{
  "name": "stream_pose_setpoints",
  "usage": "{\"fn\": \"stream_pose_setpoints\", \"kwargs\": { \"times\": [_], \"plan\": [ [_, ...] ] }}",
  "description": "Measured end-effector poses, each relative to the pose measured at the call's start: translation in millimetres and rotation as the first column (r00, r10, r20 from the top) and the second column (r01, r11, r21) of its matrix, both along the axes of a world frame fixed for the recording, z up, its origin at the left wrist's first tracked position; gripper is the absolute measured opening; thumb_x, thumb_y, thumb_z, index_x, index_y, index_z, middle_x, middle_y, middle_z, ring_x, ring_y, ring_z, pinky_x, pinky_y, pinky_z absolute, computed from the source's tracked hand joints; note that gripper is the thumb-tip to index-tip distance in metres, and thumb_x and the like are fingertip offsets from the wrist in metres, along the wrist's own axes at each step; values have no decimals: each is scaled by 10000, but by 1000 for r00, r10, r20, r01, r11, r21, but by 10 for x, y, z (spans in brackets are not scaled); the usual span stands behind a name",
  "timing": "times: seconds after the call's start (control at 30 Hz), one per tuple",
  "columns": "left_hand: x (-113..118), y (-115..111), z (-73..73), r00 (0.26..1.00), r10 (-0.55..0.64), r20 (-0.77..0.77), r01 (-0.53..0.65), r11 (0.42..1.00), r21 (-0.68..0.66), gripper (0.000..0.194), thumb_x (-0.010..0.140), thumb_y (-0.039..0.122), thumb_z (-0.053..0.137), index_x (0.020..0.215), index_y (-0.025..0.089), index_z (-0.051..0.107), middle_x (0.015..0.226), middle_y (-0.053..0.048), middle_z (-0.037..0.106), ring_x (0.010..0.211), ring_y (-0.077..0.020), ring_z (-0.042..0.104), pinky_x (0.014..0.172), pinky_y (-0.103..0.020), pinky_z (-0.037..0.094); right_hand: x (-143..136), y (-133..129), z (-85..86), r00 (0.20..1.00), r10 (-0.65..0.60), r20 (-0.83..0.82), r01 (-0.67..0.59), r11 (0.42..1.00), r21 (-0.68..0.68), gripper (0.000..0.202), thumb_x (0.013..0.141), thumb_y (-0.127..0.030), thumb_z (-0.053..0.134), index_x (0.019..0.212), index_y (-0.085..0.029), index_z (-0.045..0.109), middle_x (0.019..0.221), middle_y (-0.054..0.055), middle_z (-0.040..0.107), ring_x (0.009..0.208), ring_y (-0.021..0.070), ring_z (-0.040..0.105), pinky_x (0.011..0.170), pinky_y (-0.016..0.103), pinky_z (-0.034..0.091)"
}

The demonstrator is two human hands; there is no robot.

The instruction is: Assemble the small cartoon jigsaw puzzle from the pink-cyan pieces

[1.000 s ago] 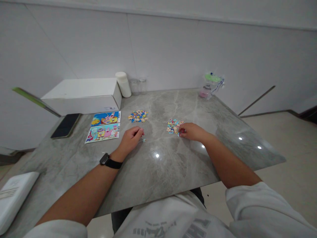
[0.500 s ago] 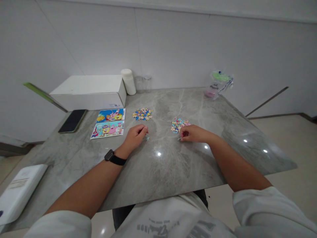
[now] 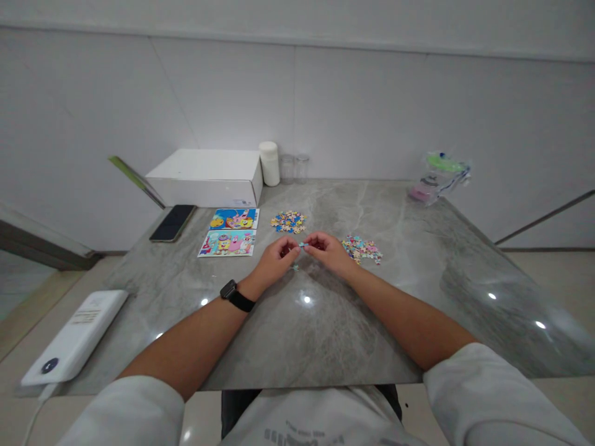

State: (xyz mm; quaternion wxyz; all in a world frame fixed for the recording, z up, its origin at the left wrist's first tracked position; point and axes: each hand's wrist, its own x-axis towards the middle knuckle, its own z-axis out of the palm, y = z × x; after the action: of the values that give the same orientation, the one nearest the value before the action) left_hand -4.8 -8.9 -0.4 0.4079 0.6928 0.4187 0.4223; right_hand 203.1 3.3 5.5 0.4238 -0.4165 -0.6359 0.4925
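My left hand (image 3: 277, 257) and my right hand (image 3: 329, 253) meet above the table, fingertips almost touching. Between them is a small light-blue puzzle piece (image 3: 302, 244), pinched by the fingers of both hands. Just below, a greenish puzzle piece (image 3: 295, 267) lies on the grey tabletop, close to my left fingers. A pile of pink and teal puzzle pieces (image 3: 365, 249) is partly hidden behind my right hand. Farther back lies a second pile of blue and yellow pieces (image 3: 289, 221). Two cartoon picture cards (image 3: 227, 243) rest to the left of my left hand.
A phone (image 3: 173, 223) lies left of the cards, before a white box (image 3: 204, 179). A white bottle (image 3: 269, 164) and two clear glasses (image 3: 294, 169) stand by the wall. A plastic bag (image 3: 439, 179) sits back right; a white device (image 3: 77, 337) with a cable lies front left.
My right hand has moved left from beside the pink and teal pile, bringing a piece to my left hand. The camera view has shifted, so the scene sits farther right.
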Motion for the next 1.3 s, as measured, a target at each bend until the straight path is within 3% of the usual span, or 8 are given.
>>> {"fn": "stream_pose_setpoints", "kwargs": {
  "times": [0.17, 0.47, 0.8, 0.97, 1.1, 1.3],
  "plan": [
    [57, 41, -63, 998, 57, 39, -53, 995, -89, 242, 911, 418, 670, 874, 187, 609, 763, 22, 570, 713, -132, 518, 681, -261, 428, -68, -67, -234, 995, -81, -51, 81, 997, -17, 375, 763, -517, 832, 956, -220, 709, 813, -2, 706, 742, 166, 624, 712, 306, 494],
    [45, 60, -56, 996, 82, 29, -78, 990, -118, 265, 933, 439, 651, 894, 177, 641, 780, 14, 606, 726, -134, 537, 692, -268, 426, -25, -131, -155, 998, -23, -53, 21, 999, -35, 286, 812, -440, 773, 1003, -227, 755, 959, 44, 790, 877, 202, 710, 836, 342, 541],
    [47, 45, -24, 1000, 21, 14, -19, 994, -109, 400, 914, 578, 674, 894, 179, 655, 801, -3, 643, 727, -141, 553, 689, -273, 435, 6, -92, -228, 997, -66, 35, 64, 997, 50, 297, 840, -480, 749, 1008, -236, 732, 893, 21, 737, 798, 191, 662, 772, 336, 519],
    [49, 29, -19, 1000, -3, -22, 1, 994, -109, 348, 937, 517, 667, 918, 170, 688, 818, -8, 668, 726, -139, 559, 690, -273, 445, -4, -86, -237, 999, -28, 32, 28, 999, 20, 296, 813, -486, 772, 944, -230, 702, 853, 13, 730, 754, 178, 645, 751, 328, 511],
    [26, -3, 13, 999, 16, -44, -16, 1000, 5, 261, 977, 419, 629, 1069, 186, 704, 939, -28, 700, 776, -141, 590, 727, -275, 470, -1, -75, -205, 998, -56, -6, 56, 998, 0, 319, 777, -489, 799, 912, -222, 689, 801, 2, 708, 724, 167, 626, 697, 308, 487],
    [-1, -46, 75, 968, 40, -249, 31, 961, 274, 307, 899, 309, 745, 1181, 212, 674, 1147, -70, 683, 842, -161, 578, 774, -306, 492, 9, -69, -142, 995, -86, -42, 85, 996, -38, 359, 748, -501, 833, 920, -222, 686, 791, 5, 719, 718, 170, 636, 682, 305, 487]
  ]
}}
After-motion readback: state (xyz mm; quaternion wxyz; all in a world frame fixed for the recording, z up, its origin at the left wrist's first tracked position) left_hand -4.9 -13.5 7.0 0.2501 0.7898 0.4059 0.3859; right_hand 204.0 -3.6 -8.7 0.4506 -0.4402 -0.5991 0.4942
